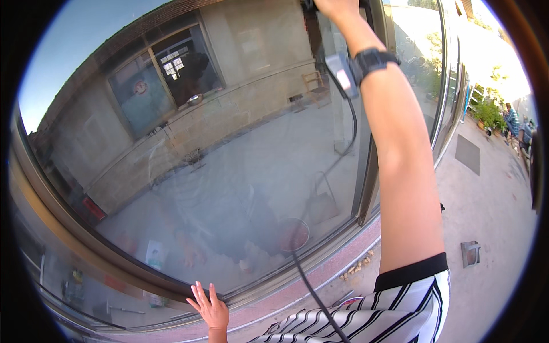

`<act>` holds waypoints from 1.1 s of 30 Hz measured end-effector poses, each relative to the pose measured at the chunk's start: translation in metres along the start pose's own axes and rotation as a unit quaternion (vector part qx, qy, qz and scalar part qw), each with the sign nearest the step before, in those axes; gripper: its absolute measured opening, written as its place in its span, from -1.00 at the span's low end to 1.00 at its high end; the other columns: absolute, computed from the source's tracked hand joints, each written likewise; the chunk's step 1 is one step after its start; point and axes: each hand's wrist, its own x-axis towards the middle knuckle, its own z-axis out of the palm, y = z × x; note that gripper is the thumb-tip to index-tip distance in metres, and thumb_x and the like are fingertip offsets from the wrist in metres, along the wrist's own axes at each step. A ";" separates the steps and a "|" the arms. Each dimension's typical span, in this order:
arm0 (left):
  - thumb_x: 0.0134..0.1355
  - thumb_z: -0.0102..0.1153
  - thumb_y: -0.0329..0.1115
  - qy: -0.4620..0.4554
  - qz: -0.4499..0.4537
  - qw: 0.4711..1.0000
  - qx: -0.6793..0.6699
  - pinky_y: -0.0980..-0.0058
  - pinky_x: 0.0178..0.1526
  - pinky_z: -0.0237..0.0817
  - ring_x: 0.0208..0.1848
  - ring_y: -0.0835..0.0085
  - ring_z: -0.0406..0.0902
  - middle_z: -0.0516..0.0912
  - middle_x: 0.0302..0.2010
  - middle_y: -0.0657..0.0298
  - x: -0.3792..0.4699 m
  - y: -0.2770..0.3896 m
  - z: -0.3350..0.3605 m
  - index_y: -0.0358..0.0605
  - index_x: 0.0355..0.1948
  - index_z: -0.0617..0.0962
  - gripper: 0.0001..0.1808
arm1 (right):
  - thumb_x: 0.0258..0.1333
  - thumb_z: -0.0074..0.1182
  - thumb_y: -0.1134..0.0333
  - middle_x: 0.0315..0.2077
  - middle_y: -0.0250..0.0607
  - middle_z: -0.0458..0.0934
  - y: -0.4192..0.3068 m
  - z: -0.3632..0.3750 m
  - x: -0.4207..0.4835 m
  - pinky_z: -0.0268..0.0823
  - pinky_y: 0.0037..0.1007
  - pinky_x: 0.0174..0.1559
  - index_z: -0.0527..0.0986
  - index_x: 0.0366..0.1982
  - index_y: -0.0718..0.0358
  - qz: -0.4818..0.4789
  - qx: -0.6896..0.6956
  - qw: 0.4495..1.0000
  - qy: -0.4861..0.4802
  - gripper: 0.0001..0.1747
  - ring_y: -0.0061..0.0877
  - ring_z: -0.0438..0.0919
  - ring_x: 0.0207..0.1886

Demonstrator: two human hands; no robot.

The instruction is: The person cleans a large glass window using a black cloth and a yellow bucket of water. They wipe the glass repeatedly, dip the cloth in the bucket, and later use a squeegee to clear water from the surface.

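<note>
A large glass window pane point(240, 171) fills the view before me, set in a brown metal frame point(367, 193). My right hand point(341, 6) is raised to the top edge of the picture and partly cut off. Dark parts show beside it, but its grip is hidden. A black strap point(376, 63) with a grey device point(342, 75) sits on that wrist. My left hand point(210, 308) is low, fingers spread, at the bottom corner of the frame. Whether it presses on the frame is unclear. A black cable point(315, 291) crosses in front of the pane.
A pink sill ledge point(274, 302) runs below the window. On the concrete ground point(497, 206) are a metal dustpan-like object point(471, 254), several light brown lumps point(358, 265) and a grey mat point(467, 154). Potted plants point(489, 115) and a person point(511, 119) are far right. The pane mirrors a courtyard.
</note>
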 end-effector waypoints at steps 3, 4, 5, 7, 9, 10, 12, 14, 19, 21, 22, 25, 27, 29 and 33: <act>-0.03 0.02 -0.62 0.012 -0.008 1.000 -0.002 -0.35 0.39 -0.43 0.50 -0.15 -0.05 0.10 0.44 -0.13 0.001 0.006 0.002 -0.08 0.20 0.41 -0.33 | 0.15 0.09 0.05 0.10 0.11 0.42 0.031 0.011 -0.004 0.12 0.07 0.23 0.38 0.13 0.28 0.057 0.025 0.998 -0.013 -0.39 0.02 0.36 0.17; -0.03 0.02 -0.62 0.022 -0.009 1.000 -0.011 -0.35 0.39 -0.43 0.50 -0.15 -0.05 0.10 0.44 -0.13 0.001 0.008 0.003 -0.08 0.20 0.41 -0.34 | 0.14 0.10 0.05 0.10 0.12 0.42 0.039 0.007 -0.021 0.14 0.06 0.22 0.38 0.13 0.28 0.056 0.033 0.998 -0.007 -0.39 0.02 0.37 0.16; -0.03 0.02 -0.62 0.021 -0.013 1.000 -0.016 -0.35 0.39 -0.43 0.50 -0.15 -0.05 0.10 0.44 -0.13 0.000 0.010 0.003 -0.08 0.20 0.41 -0.34 | 0.11 0.13 0.10 0.12 0.17 0.39 0.048 -0.004 -0.055 0.16 0.02 0.21 0.37 0.13 0.29 0.075 0.007 0.997 -0.010 -0.39 0.05 0.36 0.15; -0.03 0.02 -0.62 0.007 -0.014 1.000 -0.025 -0.35 0.39 -0.43 0.50 -0.16 -0.05 0.11 0.43 -0.14 -0.003 0.013 0.005 -0.09 0.20 0.40 -0.34 | 0.27 -0.02 0.01 0.15 0.24 0.36 0.059 -0.047 -0.137 0.11 -0.10 0.27 0.34 0.20 0.33 0.127 0.031 0.990 -0.048 -0.36 0.09 0.33 0.19; -0.03 0.03 -0.63 -0.013 -0.018 0.999 -0.030 -0.36 0.38 -0.42 0.50 -0.16 -0.05 0.11 0.43 -0.14 -0.006 0.016 0.007 -0.09 0.20 0.40 -0.34 | 0.26 -0.01 0.08 0.22 0.22 0.27 0.045 -0.105 -0.237 0.08 -0.01 0.25 0.27 0.25 0.35 0.193 0.005 0.974 -0.116 -0.35 0.10 0.31 0.18; -0.03 0.03 -0.63 -0.014 -0.005 0.999 -0.032 -0.35 0.39 -0.42 0.49 -0.16 -0.04 0.11 0.43 -0.14 -0.007 0.018 0.008 -0.08 0.20 0.40 -0.33 | 0.26 -0.01 0.11 0.22 0.23 0.26 0.032 -0.139 -0.287 0.07 -0.01 0.25 0.27 0.24 0.40 0.222 -0.010 0.964 -0.149 -0.35 0.09 0.30 0.19; -0.03 0.04 -0.62 -0.011 0.016 1.000 -0.022 -0.35 0.39 -0.42 0.49 -0.16 -0.04 0.12 0.43 -0.14 -0.009 0.019 0.010 -0.07 0.20 0.39 -0.33 | 0.26 -0.04 0.15 0.24 0.24 0.22 0.006 -0.193 -0.372 0.05 0.01 0.26 0.21 0.26 0.43 0.271 -0.038 0.947 -0.170 -0.34 0.12 0.26 0.21; -0.03 0.04 -0.62 -0.014 0.011 1.000 -0.018 -0.35 0.39 -0.42 0.49 -0.15 -0.04 0.12 0.43 -0.15 -0.010 0.019 0.011 -0.06 0.20 0.39 -0.33 | 0.29 -0.08 0.16 0.30 0.25 0.14 -0.014 -0.215 -0.421 -0.02 0.02 0.31 0.17 0.31 0.38 0.502 -0.093 0.837 -0.197 -0.33 0.13 0.17 0.30; -0.03 0.04 -0.62 -0.018 0.010 1.000 -0.020 -0.34 0.39 -0.41 0.50 -0.14 -0.05 0.11 0.43 -0.13 -0.008 0.015 0.009 -0.06 0.19 0.40 -0.34 | 0.24 0.04 0.17 0.29 0.28 0.15 0.004 -0.137 -0.317 -0.05 0.00 0.34 0.30 0.27 0.28 0.429 -0.024 0.899 -0.082 -0.38 0.11 0.16 0.31; -0.03 0.04 -0.62 -0.013 0.019 0.999 -0.025 -0.33 0.39 -0.42 0.50 -0.14 -0.06 0.09 0.44 -0.13 -0.004 0.015 0.008 -0.04 0.22 0.39 -0.32 | 0.21 0.06 0.14 0.25 0.26 0.23 0.011 -0.090 -0.224 0.02 0.02 0.29 0.36 0.23 0.23 0.298 0.054 0.951 -0.060 -0.41 0.12 0.23 0.26; -0.03 0.04 -0.62 -0.012 0.023 0.999 -0.027 -0.33 0.39 -0.42 0.50 -0.14 -0.06 0.08 0.44 -0.13 -0.001 0.017 0.008 -0.04 0.22 0.38 -0.31 | 0.20 0.07 0.13 0.21 0.18 0.29 0.001 -0.071 -0.186 0.07 0.05 0.26 0.41 0.20 0.16 0.253 0.097 0.962 -0.040 -0.44 0.12 0.28 0.20; -0.02 0.04 -0.61 -0.022 0.031 0.998 -0.042 -0.32 0.40 -0.43 0.51 -0.14 -0.08 0.08 0.45 -0.12 0.006 0.023 0.009 -0.04 0.25 0.36 -0.29 | 0.07 0.16 0.14 0.17 -0.03 0.37 -0.067 -0.052 -0.142 0.14 0.02 0.21 0.52 0.06 0.02 0.148 0.089 0.984 -0.045 -0.53 0.05 0.32 0.15; -0.02 0.03 -0.61 -0.022 0.037 0.998 -0.049 -0.31 0.40 -0.44 0.51 -0.14 -0.08 0.08 0.45 -0.12 0.009 0.026 0.012 -0.04 0.25 0.36 -0.29 | 0.02 0.19 0.16 0.16 -0.09 0.38 -0.110 -0.077 -0.178 0.15 -0.01 0.21 0.55 0.00 -0.03 0.086 0.139 0.980 -0.113 -0.57 0.02 0.32 0.17; -0.01 0.03 -0.61 -0.015 0.055 0.997 -0.049 -0.29 0.40 -0.46 0.51 -0.13 -0.08 0.07 0.45 -0.13 0.010 0.028 0.014 -0.04 0.25 0.36 -0.30 | 0.01 0.19 0.18 0.18 -0.14 0.37 -0.113 -0.108 -0.231 0.15 -0.04 0.22 0.56 0.01 -0.03 0.073 0.161 0.972 -0.151 -0.56 -0.01 0.30 0.21; 0.00 0.02 -0.62 -0.014 0.051 0.997 -0.048 -0.31 0.40 -0.45 0.51 -0.15 -0.09 0.07 0.45 -0.14 0.004 0.028 0.016 -0.03 0.24 0.36 -0.31 | 0.26 -0.03 0.26 0.21 0.22 0.25 -0.026 -0.153 -0.321 0.08 -0.02 0.26 0.33 0.26 0.15 0.386 -0.044 0.913 -0.126 -0.47 0.10 0.23 0.24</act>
